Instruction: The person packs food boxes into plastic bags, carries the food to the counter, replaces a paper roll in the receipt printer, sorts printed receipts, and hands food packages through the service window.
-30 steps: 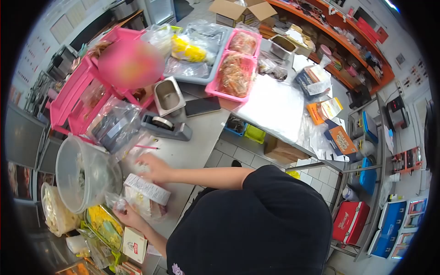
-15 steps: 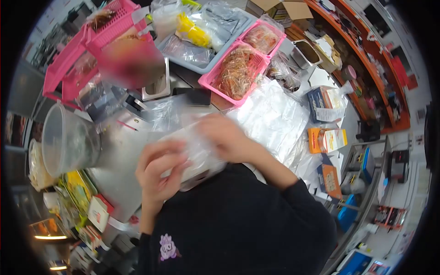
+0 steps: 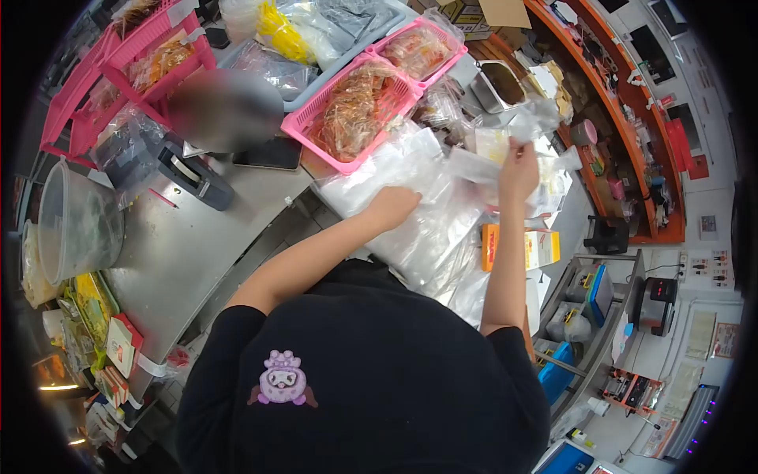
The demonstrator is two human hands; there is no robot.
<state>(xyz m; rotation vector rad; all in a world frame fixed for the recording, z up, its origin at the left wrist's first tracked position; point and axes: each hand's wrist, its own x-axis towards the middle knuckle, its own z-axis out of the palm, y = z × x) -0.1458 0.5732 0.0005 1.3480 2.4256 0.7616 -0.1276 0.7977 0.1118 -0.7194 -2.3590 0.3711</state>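
Note:
My left hand [image 3: 395, 207] rests on a spread stack of clear plastic bags [image 3: 442, 237], fingers curled together against the plastic. My right hand [image 3: 519, 170] is raised over the right side of the stack and pinches a thin, crinkled clear plastic bag [image 3: 535, 118]. How far this bag extends is hard to make out against the clutter behind it. Just behind my left hand sits a pink basket [image 3: 298, 126] with wrapped brown food [image 3: 359, 103]. Below my right hand, an orange and yellow box [image 3: 543, 249] is partly covered by my forearm.
A tape dispenser [image 3: 193, 175] and a dark phone [image 3: 268, 154] lie left of the stack. A large clear tub [image 3: 79, 221] stands at the far left. At the back are a grey-blue bin [image 3: 387, 20] and a metal container [image 3: 497, 85]. Orange shelving [image 3: 624, 103] runs along the right.
The plastic-wrapped bundle that was between both hands is no longer in them. My hands have moved apart to the right, onto and above the bags. The view has shifted.

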